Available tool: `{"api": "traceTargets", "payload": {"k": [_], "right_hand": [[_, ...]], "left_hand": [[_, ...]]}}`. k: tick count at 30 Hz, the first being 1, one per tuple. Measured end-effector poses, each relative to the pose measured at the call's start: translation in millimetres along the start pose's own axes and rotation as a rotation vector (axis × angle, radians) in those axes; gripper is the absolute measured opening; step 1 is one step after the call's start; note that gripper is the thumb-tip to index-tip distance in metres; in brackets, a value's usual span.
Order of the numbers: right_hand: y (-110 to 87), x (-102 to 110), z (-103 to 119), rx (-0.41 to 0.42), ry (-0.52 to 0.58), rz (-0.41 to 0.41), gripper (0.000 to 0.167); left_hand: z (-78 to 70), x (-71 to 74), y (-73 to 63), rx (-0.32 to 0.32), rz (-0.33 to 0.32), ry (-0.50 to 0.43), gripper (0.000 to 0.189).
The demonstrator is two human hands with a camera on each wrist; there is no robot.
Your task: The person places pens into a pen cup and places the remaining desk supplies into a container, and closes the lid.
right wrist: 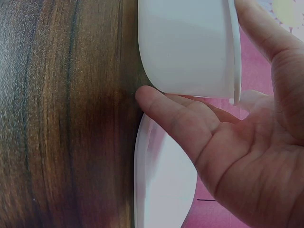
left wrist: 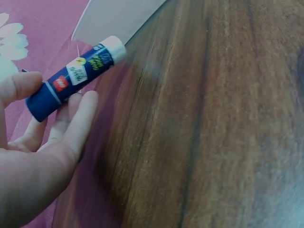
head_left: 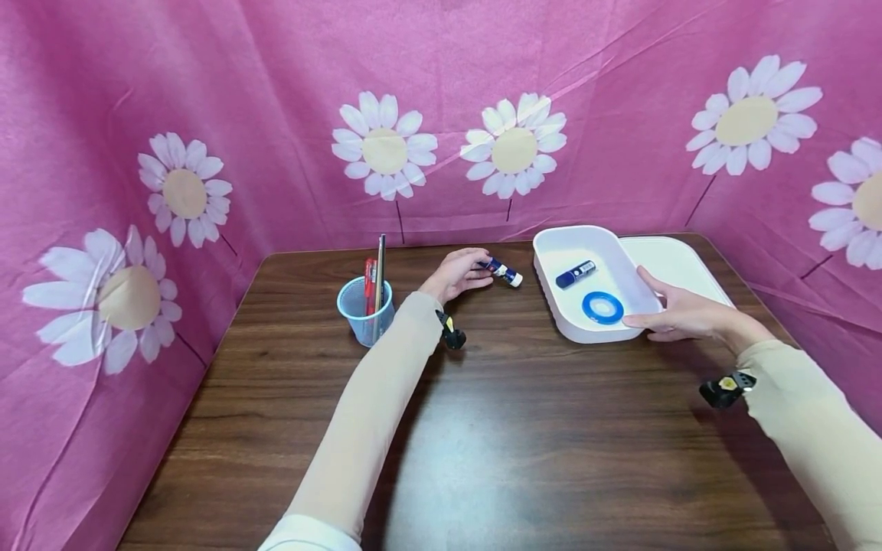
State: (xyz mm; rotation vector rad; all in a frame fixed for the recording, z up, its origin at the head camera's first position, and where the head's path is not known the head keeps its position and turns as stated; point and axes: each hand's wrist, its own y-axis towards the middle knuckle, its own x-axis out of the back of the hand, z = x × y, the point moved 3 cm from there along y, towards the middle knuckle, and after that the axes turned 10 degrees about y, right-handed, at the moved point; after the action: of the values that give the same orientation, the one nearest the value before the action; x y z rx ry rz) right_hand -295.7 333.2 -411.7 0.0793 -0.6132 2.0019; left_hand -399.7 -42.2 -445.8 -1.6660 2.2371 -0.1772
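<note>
My left hand (head_left: 460,274) holds a dark blue glue stick (left wrist: 71,78) with a white end, between thumb and fingers, over the back middle of the table. A white plastic box (head_left: 558,325) stands to the right. My right hand (head_left: 689,312) holds this box at its near right corner, with the thumb at the rim and fingers against the outside wall; the right wrist view shows the wall (right wrist: 190,52) beside the fingers. Inside the box lie a second blue glue stick (head_left: 576,274) and a round blue roll of tape (head_left: 602,308).
A light blue mesh cup (head_left: 356,310) with pens and pencils (head_left: 375,279) stands left of my left forearm. Behind my right hand lies a white lid (head_left: 678,260), partly hidden by the box. The brown wooden table (head_left: 524,428) ends at a pink flowered curtain (head_left: 289,138).
</note>
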Motion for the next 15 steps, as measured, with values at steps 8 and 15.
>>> {"api": "traceTargets", "payload": {"k": [8,15], "right_hand": [[-1.6,-0.5,1.3,0.012,0.032,0.009,0.112],[-1.3,-0.6,0.9,0.007,0.033,0.007,0.113]], "left_hand": [[0.2,-1.9,2.1,-0.088,-0.073,-0.114,0.027],[-7.6,-12.7,-0.6,-0.101,-0.052,-0.122,0.025]]}}
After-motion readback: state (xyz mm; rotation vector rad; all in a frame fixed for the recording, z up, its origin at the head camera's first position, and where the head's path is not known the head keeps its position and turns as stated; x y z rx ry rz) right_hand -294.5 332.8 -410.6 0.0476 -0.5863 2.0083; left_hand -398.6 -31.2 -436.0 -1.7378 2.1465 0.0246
